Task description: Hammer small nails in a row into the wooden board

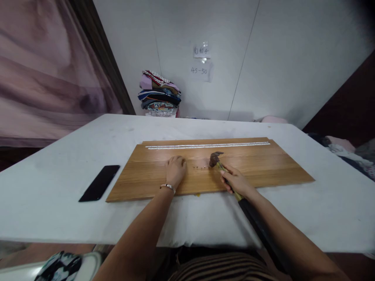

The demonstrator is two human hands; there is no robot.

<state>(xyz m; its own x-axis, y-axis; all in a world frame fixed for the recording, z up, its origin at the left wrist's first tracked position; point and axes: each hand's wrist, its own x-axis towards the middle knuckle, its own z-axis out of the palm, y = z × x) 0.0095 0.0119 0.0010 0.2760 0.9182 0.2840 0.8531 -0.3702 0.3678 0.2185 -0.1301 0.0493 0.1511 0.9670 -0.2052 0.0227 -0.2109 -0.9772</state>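
Note:
A claw hammer (216,159) is gripped in my right hand (235,181), which holds it partway up the yellowish shaft. The long black lower handle runs back along my right forearm. Its dark, rusty-looking head is over a wooden board (254,166), beside a short row of several small nails (200,168); whether it touches any is hard to tell. To the left of the nails, my left hand (175,169) rests palm down on the board with nothing visible in it. A bracelet (168,187) circles my left wrist.
The board lies on a white-covered table (52,168). Two pale strips (208,146) run along the board's far side. A black phone (99,183) lies left of it. Folded clothes (159,95) are stacked at the back, near paper notes (200,71) on the wall.

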